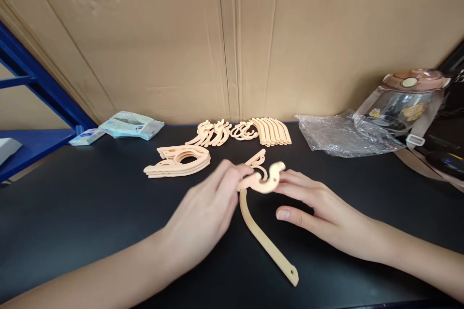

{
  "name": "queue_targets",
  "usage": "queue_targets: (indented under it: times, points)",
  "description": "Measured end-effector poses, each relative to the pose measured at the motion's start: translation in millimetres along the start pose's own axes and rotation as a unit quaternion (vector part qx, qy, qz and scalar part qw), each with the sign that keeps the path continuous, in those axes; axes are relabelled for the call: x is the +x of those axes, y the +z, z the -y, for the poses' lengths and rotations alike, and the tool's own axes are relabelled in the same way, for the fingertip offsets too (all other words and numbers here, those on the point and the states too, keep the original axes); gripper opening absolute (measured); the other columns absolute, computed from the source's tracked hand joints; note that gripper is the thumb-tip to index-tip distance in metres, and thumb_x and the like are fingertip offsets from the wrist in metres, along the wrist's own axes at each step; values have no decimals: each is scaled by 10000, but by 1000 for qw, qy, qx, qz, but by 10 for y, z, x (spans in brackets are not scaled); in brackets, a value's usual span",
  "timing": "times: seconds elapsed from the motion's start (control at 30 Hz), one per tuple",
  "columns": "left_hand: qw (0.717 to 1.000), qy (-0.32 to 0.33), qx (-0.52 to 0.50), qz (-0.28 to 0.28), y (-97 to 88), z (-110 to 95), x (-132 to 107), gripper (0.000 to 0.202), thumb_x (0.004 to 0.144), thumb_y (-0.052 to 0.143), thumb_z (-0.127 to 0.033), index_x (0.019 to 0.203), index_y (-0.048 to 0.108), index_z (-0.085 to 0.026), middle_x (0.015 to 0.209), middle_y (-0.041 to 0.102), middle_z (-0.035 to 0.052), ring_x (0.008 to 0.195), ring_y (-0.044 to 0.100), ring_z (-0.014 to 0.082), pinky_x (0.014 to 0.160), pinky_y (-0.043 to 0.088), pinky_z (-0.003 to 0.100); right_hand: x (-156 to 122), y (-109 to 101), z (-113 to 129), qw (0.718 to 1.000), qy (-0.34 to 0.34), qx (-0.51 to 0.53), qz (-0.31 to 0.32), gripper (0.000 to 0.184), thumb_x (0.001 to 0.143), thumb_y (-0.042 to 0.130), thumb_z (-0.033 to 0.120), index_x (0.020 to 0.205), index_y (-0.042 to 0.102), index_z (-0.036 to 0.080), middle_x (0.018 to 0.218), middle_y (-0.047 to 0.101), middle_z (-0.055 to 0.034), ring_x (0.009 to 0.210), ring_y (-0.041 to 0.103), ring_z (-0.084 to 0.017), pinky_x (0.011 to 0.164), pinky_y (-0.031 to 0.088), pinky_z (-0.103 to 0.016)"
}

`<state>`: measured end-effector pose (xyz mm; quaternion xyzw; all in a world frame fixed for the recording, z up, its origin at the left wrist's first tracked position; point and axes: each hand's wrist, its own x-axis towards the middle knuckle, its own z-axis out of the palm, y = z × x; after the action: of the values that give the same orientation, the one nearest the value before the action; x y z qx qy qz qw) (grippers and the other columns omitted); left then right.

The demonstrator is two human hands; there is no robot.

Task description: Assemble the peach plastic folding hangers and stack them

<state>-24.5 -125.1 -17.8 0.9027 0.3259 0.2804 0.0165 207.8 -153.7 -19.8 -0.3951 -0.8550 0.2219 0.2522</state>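
Note:
My left hand (213, 198) is closed on a beige, S-curved hanger part (266, 182), gripping its left end; the fingertips are partly hidden. My right hand (322, 207) has its fingers stretched out and its thumb apart. Its fingertips reach the right end of that part, and I cannot tell whether they touch it. Beneath the hands a long curved hanger arm (264, 241), with a hole at its near end, lies on the black table (108, 231). Behind the held part, another beige hanger piece (258, 157) is partly covered.
Stacked folded hangers (177, 166) lie left of centre. Further back are loose curved parts (213, 133), hooks (242, 130) and a row of arms (271, 131). Tissue packs (132, 125) sit back left. Clear plastic wrap (326, 133) and a strapped bottle (406, 101) stand right, before cardboard (163, 34).

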Motion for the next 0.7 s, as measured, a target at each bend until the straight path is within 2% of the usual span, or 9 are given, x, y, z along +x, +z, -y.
queue_targets:
  times: [0.07,0.13,0.2,0.27,0.37,0.47,0.6,0.63,0.7]
  points:
    - [991,-36,-112,61,58,-81,-28,285,953,302,-86,1172,391,-245,1001,583,12,803,621,121,686,503,224,-2,10,27,999,-6,44,16,321,978,460,369,1266,557,266,1216,603,-63,1146,529,-207,987,434,-368]
    - [977,-65,-179,95,94,-133,-42,226,974,292,-127,1130,391,-257,887,585,-25,677,592,104,614,482,214,7,12,45,994,-4,106,22,266,987,442,348,1185,598,265,1159,606,-50,1078,546,-185,956,447,-333]
    - [971,-68,-203,105,105,-151,-40,204,985,297,-152,1128,389,-265,810,565,-47,597,548,96,559,451,209,25,8,54,985,10,170,12,227,991,434,329,1071,631,247,1077,608,-31,1018,557,-165,941,444,-304]
    - [970,-59,-206,111,105,-143,-30,229,982,306,-138,1153,388,-267,834,575,-42,618,548,97,568,450,209,44,4,54,976,34,217,5,233,994,424,315,953,631,217,986,598,-18,937,566,-147,886,453,-272]
    - [978,-25,-170,114,114,-104,-9,267,962,330,-100,1171,417,-242,950,601,5,783,579,133,688,491,248,59,3,17,964,84,250,-19,276,987,428,353,832,588,190,877,589,-14,844,572,-142,772,460,-252]
    - [990,38,-88,106,128,-33,16,340,945,407,-123,1264,453,-231,1147,574,71,1075,526,219,901,480,369,66,-6,-85,942,127,302,-73,256,975,446,379,813,525,197,824,632,-15,832,621,-159,762,466,-275]
    - [991,63,-17,118,149,101,31,387,972,449,-267,1359,472,-283,1472,370,76,1395,254,301,1084,359,495,111,-36,-266,901,152,398,-82,211,928,539,357,845,399,223,794,669,10,653,657,-143,699,491,-300]
    - [990,60,-7,126,157,131,28,367,981,435,-304,1342,502,-283,1514,318,67,1418,216,311,1092,352,505,126,-42,-303,897,160,404,-79,224,918,557,357,854,387,225,792,671,9,613,642,-133,673,490,-296]
    - [988,49,1,149,176,173,16,355,994,402,-352,1308,549,-277,1547,272,64,1419,241,313,1090,366,506,153,-50,-353,899,171,396,-76,236,906,573,367,884,388,222,791,667,2,580,610,-117,645,484,-286]
